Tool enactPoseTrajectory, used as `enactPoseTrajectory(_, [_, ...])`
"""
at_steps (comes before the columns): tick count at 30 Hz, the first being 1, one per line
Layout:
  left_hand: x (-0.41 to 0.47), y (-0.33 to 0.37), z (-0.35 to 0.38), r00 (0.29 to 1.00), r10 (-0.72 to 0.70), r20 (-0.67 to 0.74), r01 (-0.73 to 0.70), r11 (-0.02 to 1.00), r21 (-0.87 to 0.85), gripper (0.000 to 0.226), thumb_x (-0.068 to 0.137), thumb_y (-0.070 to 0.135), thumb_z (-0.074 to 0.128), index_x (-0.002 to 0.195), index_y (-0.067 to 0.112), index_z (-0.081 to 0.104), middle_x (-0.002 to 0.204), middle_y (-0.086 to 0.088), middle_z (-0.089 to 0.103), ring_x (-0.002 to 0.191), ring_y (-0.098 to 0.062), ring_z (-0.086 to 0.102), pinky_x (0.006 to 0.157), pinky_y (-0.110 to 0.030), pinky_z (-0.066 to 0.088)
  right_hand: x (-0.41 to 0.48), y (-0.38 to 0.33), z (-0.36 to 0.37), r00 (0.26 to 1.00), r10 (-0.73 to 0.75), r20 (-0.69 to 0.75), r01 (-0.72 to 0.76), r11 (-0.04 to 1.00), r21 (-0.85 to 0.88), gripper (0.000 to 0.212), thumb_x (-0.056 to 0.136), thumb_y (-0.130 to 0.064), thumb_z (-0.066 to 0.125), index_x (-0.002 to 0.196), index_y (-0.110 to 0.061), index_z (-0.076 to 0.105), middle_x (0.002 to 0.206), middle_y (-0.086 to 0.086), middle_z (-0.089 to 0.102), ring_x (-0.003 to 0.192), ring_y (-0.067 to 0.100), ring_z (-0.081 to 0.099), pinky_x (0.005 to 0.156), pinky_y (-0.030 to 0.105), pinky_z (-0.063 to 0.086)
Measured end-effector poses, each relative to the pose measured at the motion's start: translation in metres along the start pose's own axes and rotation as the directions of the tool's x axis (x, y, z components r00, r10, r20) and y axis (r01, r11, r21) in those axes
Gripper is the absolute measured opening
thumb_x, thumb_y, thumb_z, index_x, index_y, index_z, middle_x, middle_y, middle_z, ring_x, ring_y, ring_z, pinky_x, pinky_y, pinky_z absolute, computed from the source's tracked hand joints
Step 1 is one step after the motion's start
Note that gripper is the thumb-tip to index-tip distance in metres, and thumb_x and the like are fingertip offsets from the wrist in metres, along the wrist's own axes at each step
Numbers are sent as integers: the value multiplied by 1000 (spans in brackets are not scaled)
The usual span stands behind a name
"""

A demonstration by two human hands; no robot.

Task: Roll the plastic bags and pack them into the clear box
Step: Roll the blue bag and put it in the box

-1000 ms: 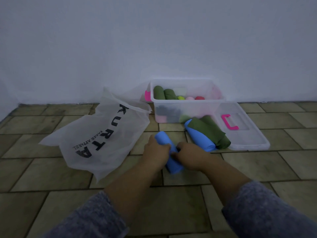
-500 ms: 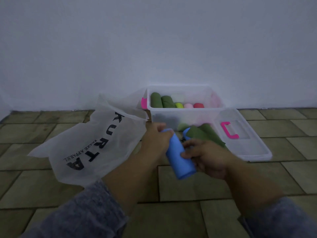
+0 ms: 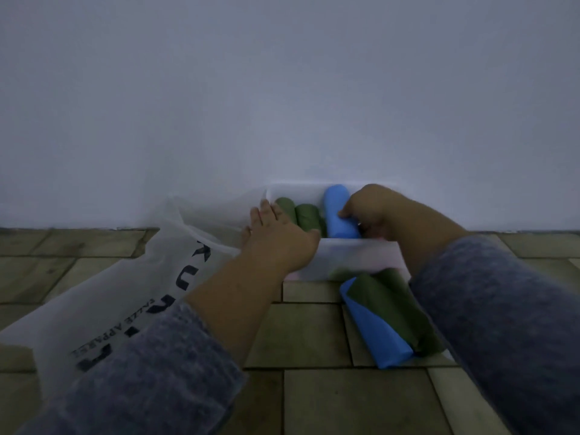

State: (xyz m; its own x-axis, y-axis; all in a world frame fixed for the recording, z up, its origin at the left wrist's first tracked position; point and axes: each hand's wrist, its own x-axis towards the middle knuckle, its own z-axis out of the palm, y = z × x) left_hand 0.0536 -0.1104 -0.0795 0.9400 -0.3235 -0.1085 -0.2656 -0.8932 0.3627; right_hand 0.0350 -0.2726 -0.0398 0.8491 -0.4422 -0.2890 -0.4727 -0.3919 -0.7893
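Blue roll (image 3: 340, 215): thin plastic film wound on itself, so prob. v. light, soft and a bit slick, and likely to spring open if let go early. Best held round the middle w/ thumb over the loose edge. Light squeeze only; more just flattens it.

Right grip (image 3: 373, 211) is clenched on the roll from its right side, thumb on top at approx. mid-length. The roll lies left of the palm, its far end pointing at the box's back wall.

The roll is inside the box (image 3: 361, 257), past the near wall, tilted, just right of two green rolls (image 3: 309, 216). Can't tell if it's touching the box bottom yet.

Left grip (image 3: 277, 237) is relaxed, fingers straight, laid flat over the box's near-left corner and grasping nothing. Prob. steadying the box.

In front of the box, on the floor (image 3: 314, 334): blue + green bags (image 3: 386, 312), folded or loosely rolled, can't tell which, not yet packed. Left of the box: white bag (image 3: 125, 277), lying flat & unrolled.
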Motion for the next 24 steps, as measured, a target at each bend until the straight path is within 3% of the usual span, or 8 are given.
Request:
enactPoseTrajectory(2, [-1,-1,2,1000,9,-7,-9,1000,5,95,89,62,35,147,3,-12,157,-10,-18,144,-30,-11,114,-47,1,14,-2,13,999,22,23,-16,967,-254,30,90,-10,59,115,8,57,113,21,61,105,37,60,93,47,49])
enactPoseTrajectory(4, [-2,-2,3,1000,20,-10,-20,1000,1,94,89,62,34,147,3,-12,157,-11,-18,144,-30,-12,114,-47,1,21,-1,16,997,65,47,-39,907,-420,27,92,-9,55,111,10,59,119,23,61,108,37,60,96,46,48])
enactPoseTrajectory(9, [-3,0,2,1000,18,-10,-18,1000,-15,92,90,59,34,147,4,-12,157,-11,-17,144,-30,-12,115,-47,0,28,9,10,997,44,57,-10,866,-500,24,86,-17,65,96,5,63,108,20,66,89,32,65,80,37,52])
enactPoseTrajectory(13, [-3,1,2,1000,15,-7,-15,1000,-23,91,90,59,34,147,5,-12,157,-10,-18,144,-29,-12,115,-47,0,21,7,13,998,-68,16,61,739,-671,54,86,-25,66,132,-3,49,131,18,54,117,33,55,98,39,45])
enactPoseTrajectory(18, [-2,0,2,1000,29,-9,-29,999,-43,93,89,63,35,148,5,-9,157,-11,-16,144,-30,-8,116,-48,5,3,3,9,994,-107,11,83,702,-707,53,94,-32,55,139,-8,44,143,13,45,128,29,45,106,35,36])
enactPoseTrajectory(20, [-6,-3,2,997,56,-53,-60,996,-68,93,89,64,36,149,7,-7,158,-11,-12,145,-29,-4,116,-48,8,-9,7,5,970,-234,-68,141,768,-625,40,93,-25,53,131,-14,53,136,9,52,123,26,49,101,34,39])
enactPoseTrajectory(22, [-21,-11,6,981,116,-156,-132,986,-96,88,90,63,37,150,14,-4,159,-10,-7,145,-28,0,116,-48,11,-30,17,6,875,-390,-287,233,859,-456,22,86,-19,52,105,-23,62,113,3,63,102,23,58,85,33,46])
enactPoseTrajectory(24, [-49,-26,17,930,198,-309,-240,965,-104,82,89,62,39,150,20,4,159,-6,2,144,-26,10,114,-47,19,-61,36,15,773,-510,-377,307,821,-481,7,82,-22,51,78,-27,54,83,-2,61,80,22,57,68,30,42])
